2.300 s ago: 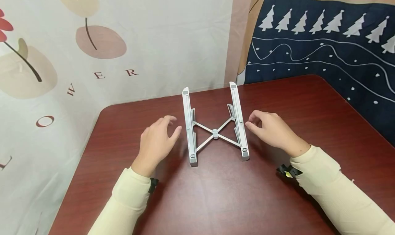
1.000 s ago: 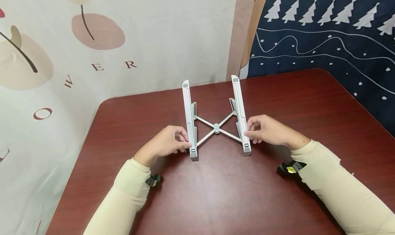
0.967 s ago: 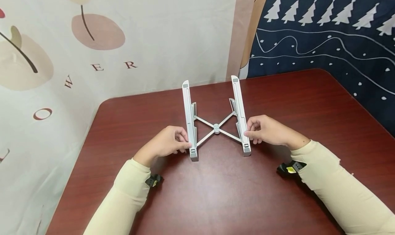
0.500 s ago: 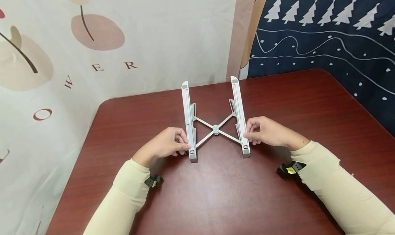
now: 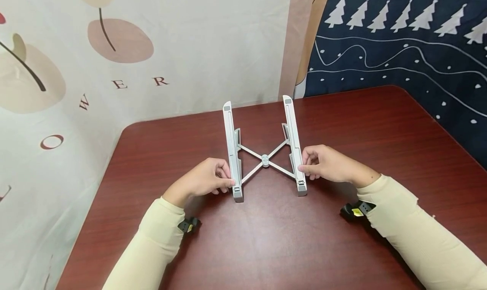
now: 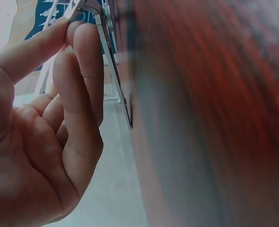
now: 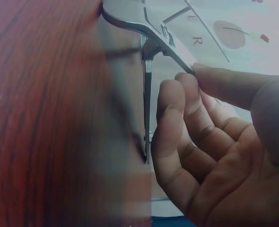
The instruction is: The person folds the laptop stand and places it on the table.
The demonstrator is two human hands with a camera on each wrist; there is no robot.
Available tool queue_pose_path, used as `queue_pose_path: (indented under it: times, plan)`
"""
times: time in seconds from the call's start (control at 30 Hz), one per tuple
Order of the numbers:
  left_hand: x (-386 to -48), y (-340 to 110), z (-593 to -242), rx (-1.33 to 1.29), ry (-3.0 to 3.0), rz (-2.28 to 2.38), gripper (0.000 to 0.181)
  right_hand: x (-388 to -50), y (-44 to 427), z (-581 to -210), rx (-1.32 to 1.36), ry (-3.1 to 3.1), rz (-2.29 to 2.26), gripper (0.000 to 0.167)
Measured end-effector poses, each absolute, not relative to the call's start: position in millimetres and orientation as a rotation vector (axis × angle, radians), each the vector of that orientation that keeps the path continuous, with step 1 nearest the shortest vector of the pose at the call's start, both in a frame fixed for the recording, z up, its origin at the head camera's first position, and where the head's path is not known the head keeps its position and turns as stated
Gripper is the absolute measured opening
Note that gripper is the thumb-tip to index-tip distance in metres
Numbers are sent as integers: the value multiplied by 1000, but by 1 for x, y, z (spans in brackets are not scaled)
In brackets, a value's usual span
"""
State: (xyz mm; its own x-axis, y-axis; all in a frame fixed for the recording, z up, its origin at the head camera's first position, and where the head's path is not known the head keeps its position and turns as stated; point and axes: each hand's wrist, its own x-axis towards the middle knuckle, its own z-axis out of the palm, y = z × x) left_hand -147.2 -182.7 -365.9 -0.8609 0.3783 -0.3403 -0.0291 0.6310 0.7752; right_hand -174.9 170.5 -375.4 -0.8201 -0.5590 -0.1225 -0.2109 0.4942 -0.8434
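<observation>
Nearest, two pale yellow sleeves (image 5: 416, 226) extend over the dark red bench (image 5: 274, 252), each with a small black device (image 5: 348, 210) bearing a yellow patch at the inner side of its wrist. Beyond the left cuff, the left hand (image 5: 203, 178) pinches the outer side of a silver stand (image 5: 232, 150) near its near end, thumb on top, the index tip against it and the other fingers curled loosely beneath. A little farther in, the right hand (image 5: 331, 163) does the same on the opposite side, its fingers clamped on the outer edge close to the near end. The stand rests on the bench towards the far edge, roughly midway between the far left and far right corners: two long rails run from near to far, joined by thin crossing bars that meet at a round hub (image 5: 265, 160). Past the far edge hangs a white cloth (image 5: 213, 40) with flower prints and red letters; behind the far right corner, a navy cloth (image 5: 380, 53) shows white trees and wavy lines
</observation>
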Motion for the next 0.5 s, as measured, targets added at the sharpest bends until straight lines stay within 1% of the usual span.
queue_pose_path:
  times: [0.3, 0.5]
  plan:
    - [-146, -180, -364, 284, 2362, 1132, 19, -173, 168, -372, -636, 2389, -1240, 15]
    - [-146, -180, -364, 305, 2382, 1112, 19, -173, 168, -372, -680, 2389, -1240, 16]
